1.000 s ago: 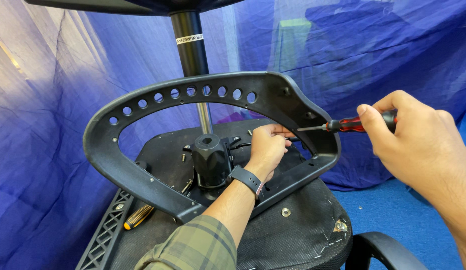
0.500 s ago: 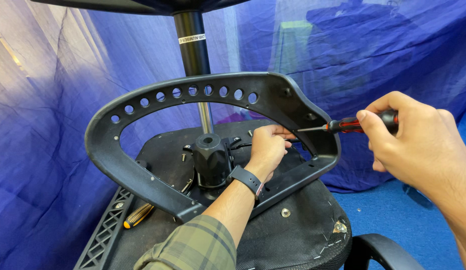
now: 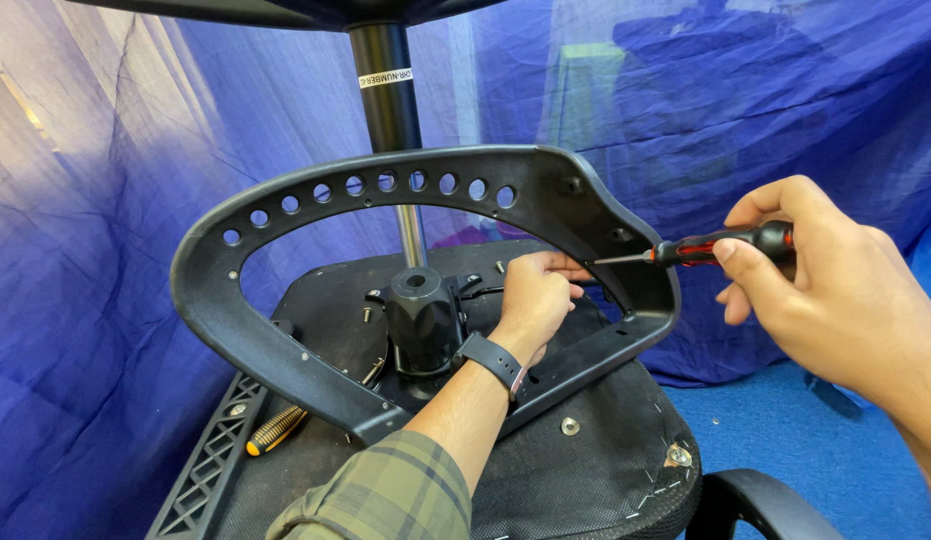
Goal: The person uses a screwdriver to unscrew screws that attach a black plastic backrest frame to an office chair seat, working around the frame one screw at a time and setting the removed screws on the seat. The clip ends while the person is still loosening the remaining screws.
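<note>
Your right hand (image 3: 836, 290) grips the screwdriver (image 3: 706, 246) at the right of the frame, its tip on the black frame (image 3: 286, 350), while your left hand (image 3: 531, 300) pinches inside that frame at centre

A long sleeve of green and grey plaid cloth (image 3: 386, 495) is worn on the left arm and is seen pushed back to mid-forearm. A black smartwatch with a smooth black rubber strap (image 3: 494, 361) is buckled round the left wrist. The left hand (image 3: 531, 300) and the right hand (image 3: 836, 295) are left bare, with no rings or gloves
</note>
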